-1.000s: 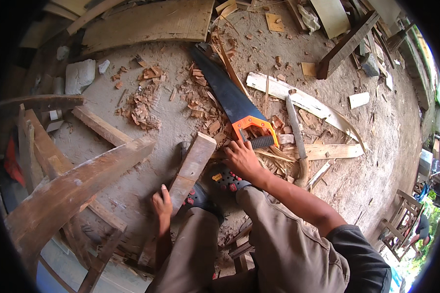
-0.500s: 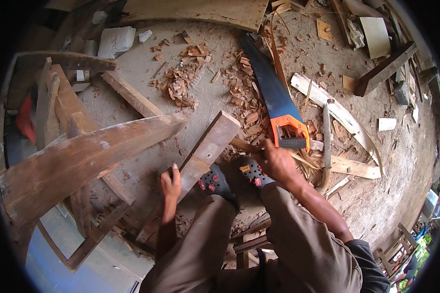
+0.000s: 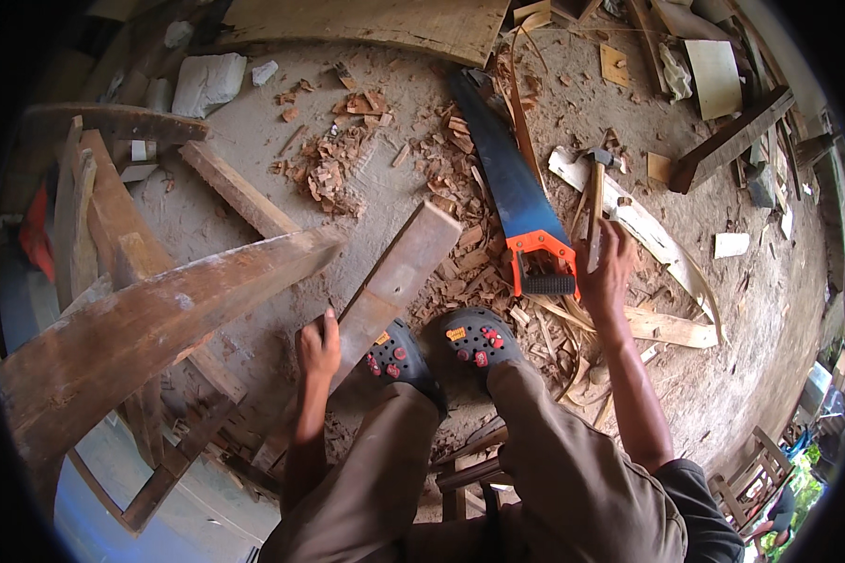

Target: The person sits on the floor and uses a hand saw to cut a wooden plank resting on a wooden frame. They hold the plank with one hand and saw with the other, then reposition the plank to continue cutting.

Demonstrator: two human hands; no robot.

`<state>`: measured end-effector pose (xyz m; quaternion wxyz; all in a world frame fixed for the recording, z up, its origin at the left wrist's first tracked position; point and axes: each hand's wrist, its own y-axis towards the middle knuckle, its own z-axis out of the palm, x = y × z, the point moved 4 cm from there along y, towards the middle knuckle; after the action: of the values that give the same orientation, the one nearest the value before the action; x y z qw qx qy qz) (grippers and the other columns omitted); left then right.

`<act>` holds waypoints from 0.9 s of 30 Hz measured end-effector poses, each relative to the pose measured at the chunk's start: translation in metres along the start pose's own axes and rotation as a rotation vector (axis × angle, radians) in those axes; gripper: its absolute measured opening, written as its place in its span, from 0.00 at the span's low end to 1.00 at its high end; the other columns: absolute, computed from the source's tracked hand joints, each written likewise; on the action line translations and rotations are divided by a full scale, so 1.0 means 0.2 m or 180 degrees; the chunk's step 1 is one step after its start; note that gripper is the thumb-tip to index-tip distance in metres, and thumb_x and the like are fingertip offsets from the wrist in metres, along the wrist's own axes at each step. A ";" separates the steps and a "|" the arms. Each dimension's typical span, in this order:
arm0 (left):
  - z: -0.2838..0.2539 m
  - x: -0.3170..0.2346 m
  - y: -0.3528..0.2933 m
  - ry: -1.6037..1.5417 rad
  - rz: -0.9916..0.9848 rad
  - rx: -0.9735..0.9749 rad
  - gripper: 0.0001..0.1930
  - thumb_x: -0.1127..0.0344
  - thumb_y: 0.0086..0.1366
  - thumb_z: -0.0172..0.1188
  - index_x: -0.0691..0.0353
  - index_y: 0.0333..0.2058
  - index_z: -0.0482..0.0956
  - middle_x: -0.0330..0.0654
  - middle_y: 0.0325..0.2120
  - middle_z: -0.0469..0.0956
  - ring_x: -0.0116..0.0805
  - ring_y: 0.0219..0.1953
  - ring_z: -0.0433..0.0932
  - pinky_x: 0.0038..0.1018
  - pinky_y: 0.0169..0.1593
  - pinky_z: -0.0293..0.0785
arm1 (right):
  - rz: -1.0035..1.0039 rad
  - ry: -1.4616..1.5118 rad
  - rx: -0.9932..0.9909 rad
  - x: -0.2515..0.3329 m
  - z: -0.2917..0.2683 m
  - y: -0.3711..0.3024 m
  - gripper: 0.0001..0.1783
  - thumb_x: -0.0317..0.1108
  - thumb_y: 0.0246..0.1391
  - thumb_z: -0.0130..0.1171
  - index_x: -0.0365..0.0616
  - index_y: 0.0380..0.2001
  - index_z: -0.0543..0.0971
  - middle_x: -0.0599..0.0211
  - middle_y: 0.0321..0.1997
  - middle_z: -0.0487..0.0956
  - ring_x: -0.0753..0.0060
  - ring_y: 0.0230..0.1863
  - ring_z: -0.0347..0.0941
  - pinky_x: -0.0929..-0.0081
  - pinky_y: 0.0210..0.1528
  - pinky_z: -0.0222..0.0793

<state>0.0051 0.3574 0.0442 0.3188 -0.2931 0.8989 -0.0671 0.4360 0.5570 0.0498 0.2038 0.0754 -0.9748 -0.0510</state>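
My left hand (image 3: pixel 318 349) is closed on the left edge of a thick wooden plank (image 3: pixel 399 267), which slants up and away between my legs, a cross line marked on its face. My right hand (image 3: pixel 608 272) is low over the ground to the right, its fingers around the wooden handle of a hammer (image 3: pixel 595 192) whose metal head points away from me. Just left of that hand lies a handsaw (image 3: pixel 507 169) with a dark blade and orange-and-black handle. Part of the hammer's grip is hidden by my fingers.
Wood chips (image 3: pixel 333 174) litter the ground. At the left, a heavy beam (image 3: pixel 178 300) rests on crossed timbers. A pale curved strip of wood (image 3: pixel 662 230) lies beyond my right hand. My clogs (image 3: pixel 474 342) are close beside the plank; a board (image 3: pixel 366 28) lies at the back.
My right hand has moved right with the hammer, from beside the plank to beyond the saw handle. My left hand keeps its hold on the plank.
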 end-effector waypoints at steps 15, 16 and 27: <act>-0.02 -0.21 0.16 -0.0247 0.0121 0.0190 0.30 0.44 0.70 0.50 0.69 0.23 0.77 0.63 0.20 0.74 0.65 0.28 0.78 0.49 0.31 0.68 | 0.0686 0.1629 0.0286 0.41 0.70 1.28 0.29 0.50 0.57 0.65 0.37 0.51 0.76 0.52 0.45 0.82 0.58 0.41 0.80 0.65 0.47 0.75; -0.02 -0.21 0.15 -0.0205 0.0097 0.0302 0.30 0.43 0.70 0.50 0.68 0.23 0.77 0.63 0.20 0.74 0.65 0.28 0.78 0.48 0.31 0.68 | 0.0972 0.1435 0.0406 0.39 0.73 1.39 0.32 0.53 0.56 0.65 0.36 0.52 0.75 0.51 0.46 0.82 0.57 0.43 0.81 0.64 0.48 0.74; -0.05 -0.19 0.16 -0.0286 0.0038 0.0377 0.30 0.41 0.69 0.53 0.67 0.22 0.77 0.57 0.18 0.75 0.60 0.24 0.77 0.46 0.29 0.69 | 0.1729 0.0723 0.0694 0.54 0.85 1.60 0.44 0.65 0.49 0.64 0.33 0.53 0.77 0.40 0.58 0.76 0.44 0.56 0.77 0.56 0.59 0.72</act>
<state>0.0073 0.4044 0.0630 0.3760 -0.2710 0.8798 -0.1051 0.2295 0.8651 -0.0219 0.3083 -0.1611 -0.9300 0.1190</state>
